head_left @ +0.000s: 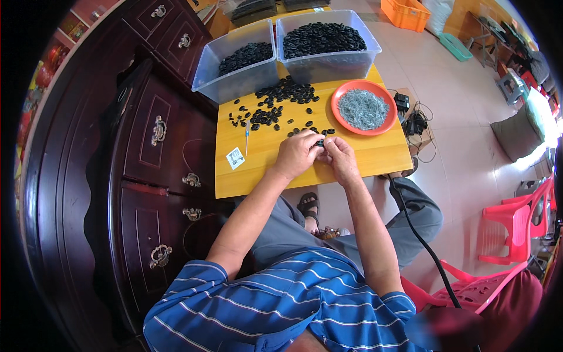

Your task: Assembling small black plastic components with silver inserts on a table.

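Over the front part of the yellow table [258,176], my left hand [298,154] and my right hand [340,158] meet with fingertips pinched together. Between them is a small black oval piece [319,143], mostly covered by the fingers. Just beyond my hands lie several loose black oval pieces [309,124], and a bigger scatter of black pieces [287,92] spreads farther back. To the right of my hands, an orange-red plate [336,111] holds a heap of small, thin, clear-grey pieces [363,109].
Two clear plastic bins, the left bin [234,87] and the right bin [328,69], hold black pieces at the table's back. A blue-handled screwdriver [247,138] and a white printed card [235,158] lie left. A dark wooden cabinet [141,234] borders the left; a cable [419,234] hangs right.
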